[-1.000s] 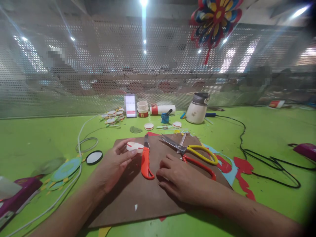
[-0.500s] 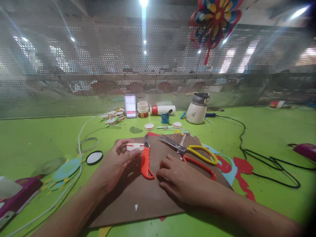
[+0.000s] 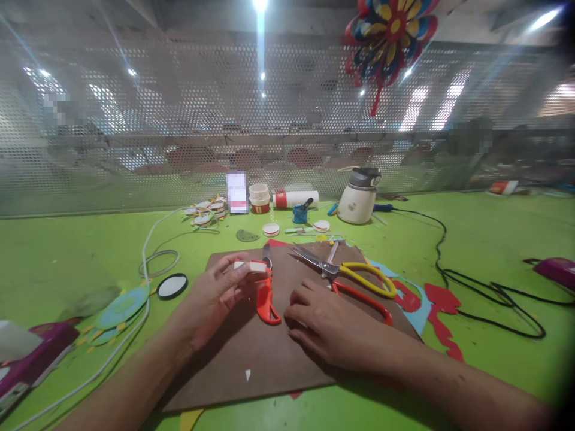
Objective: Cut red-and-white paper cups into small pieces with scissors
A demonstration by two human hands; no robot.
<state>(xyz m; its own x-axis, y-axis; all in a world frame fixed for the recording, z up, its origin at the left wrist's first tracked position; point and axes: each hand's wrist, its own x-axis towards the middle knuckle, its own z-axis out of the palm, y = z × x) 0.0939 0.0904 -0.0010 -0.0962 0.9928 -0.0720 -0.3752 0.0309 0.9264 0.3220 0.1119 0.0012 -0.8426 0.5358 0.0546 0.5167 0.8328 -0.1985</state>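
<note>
My left hand (image 3: 215, 296) pinches a small white ring with a red stripe (image 3: 252, 266), like a cut slice of a paper cup, just above the brown board (image 3: 269, 353). An orange-handled knife (image 3: 266, 293) lies on the board right beside that hand. My right hand (image 3: 323, 323) rests palm down on the board, fingers loosely curled, holding nothing. Scissors with yellow and red handles (image 3: 354, 281) lie just beyond the right hand.
Paper cups (image 3: 259, 199), a white kettle (image 3: 359, 197), a blue pot (image 3: 300, 214) and cut rings (image 3: 271, 230) stand at the back by a perforated metal screen. A black cable (image 3: 476, 287) runs right; a white cable (image 3: 146, 263), round mirror (image 3: 171, 286) and paper discs (image 3: 119, 308) lie left. Red scraps (image 3: 442, 317) lie right.
My left hand has turned the white ring in its fingers and lowered it slightly toward the knife. The right hand has stayed put.
</note>
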